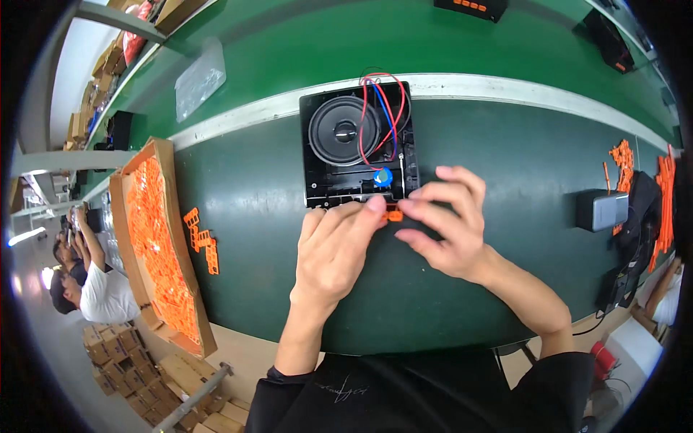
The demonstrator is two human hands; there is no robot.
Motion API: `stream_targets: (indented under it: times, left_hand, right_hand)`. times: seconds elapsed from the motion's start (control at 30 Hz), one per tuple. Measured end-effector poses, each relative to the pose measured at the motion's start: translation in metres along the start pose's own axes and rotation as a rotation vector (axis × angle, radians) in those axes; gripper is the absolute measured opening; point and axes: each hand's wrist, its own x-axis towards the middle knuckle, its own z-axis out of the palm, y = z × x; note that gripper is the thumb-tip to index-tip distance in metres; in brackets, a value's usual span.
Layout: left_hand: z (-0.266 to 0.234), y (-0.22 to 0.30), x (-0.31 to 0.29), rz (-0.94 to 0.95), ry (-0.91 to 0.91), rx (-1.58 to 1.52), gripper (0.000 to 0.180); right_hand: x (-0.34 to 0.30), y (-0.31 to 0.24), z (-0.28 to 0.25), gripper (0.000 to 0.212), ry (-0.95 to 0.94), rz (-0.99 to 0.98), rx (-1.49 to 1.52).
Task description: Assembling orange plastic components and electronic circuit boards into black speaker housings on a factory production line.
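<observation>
A black speaker housing [315, 184] lies open side up on the bench in front of me. It holds a round black speaker cone [346, 132], a blue round component [382, 177] and loose red and blue wires [390, 115]. My left hand [330, 252] is closed at the near edge of the housing, its thumb pressed beside a small orange plastic piece [395, 216]. The fingers partly cover this piece. From the right, my right hand [455, 224] reaches toward the same piece with fingers apart. Its index fingertip is at the piece or very close to it.
A cardboard tray [189, 289] full of orange plastic parts stands at left, with several linked orange pieces [204, 242] beside it. At right are a grey-black box [601, 210], black cables and orange strips [663, 209]. A clear plastic bag [201, 79] lies beyond the white rail [253, 115].
</observation>
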Motion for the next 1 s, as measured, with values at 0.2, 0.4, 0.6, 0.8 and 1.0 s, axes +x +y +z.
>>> stream_targets:
  times: [0.2,0.4,0.6,0.8,1.0]
  left_hand:
    - [-0.008,-0.005,-0.012,0.105,0.036,-0.141,0.043]
    - [-0.018,-0.03,-0.041,-0.266,0.232,-0.055,0.055]
    - [-0.011,-0.034,-0.048,-0.324,0.197,-0.189,0.052]
    - [-0.004,-0.028,-0.05,-0.383,0.103,-0.143,0.045]
    - [0.0,-0.027,-0.043,-0.416,-0.01,-0.091,0.035]
  right_hand:
    - [0.004,-0.022,-0.001,0.028,-0.082,-0.186,-0.277]
    - [0.019,-0.021,-0.002,0.02,-0.092,-0.054,-0.278]
    - [0.028,-0.039,0.008,0.018,-0.276,-0.057,-0.394]
    - [0.034,-0.04,0.007,0.021,-0.402,0.019,-0.431]
    - [0.036,-0.04,0.005,0.021,-0.453,0.012,-0.444]
